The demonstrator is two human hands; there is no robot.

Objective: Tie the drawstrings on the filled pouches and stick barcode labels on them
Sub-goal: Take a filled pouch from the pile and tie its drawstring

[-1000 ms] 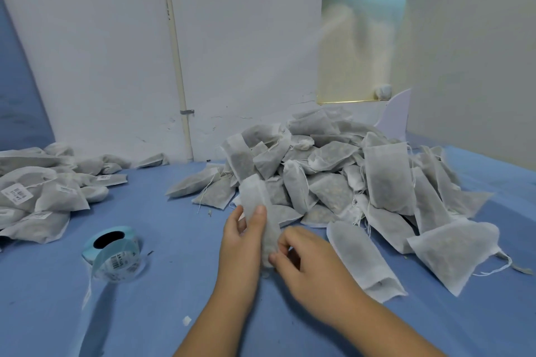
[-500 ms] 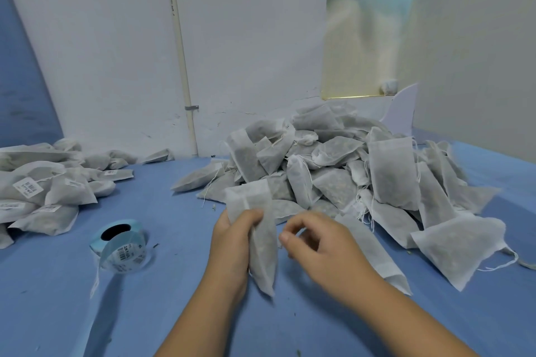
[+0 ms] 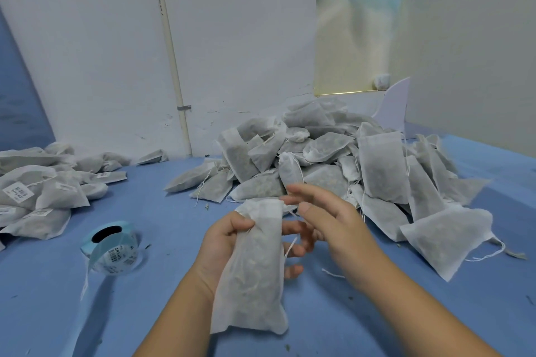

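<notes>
Head view: left hand [image 3: 222,242] grips the pouch [image 3: 249,281], right hand [image 3: 333,220] spread beside; next I should catch the drawstring [image 3: 291,246] for tying.

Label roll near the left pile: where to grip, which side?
Probably from above: the label roll lies tilted on the blue table, core hole facing up. Put a thumb in the core, fingers on the outer wall; skip the loose strip trailing off it.
</notes>
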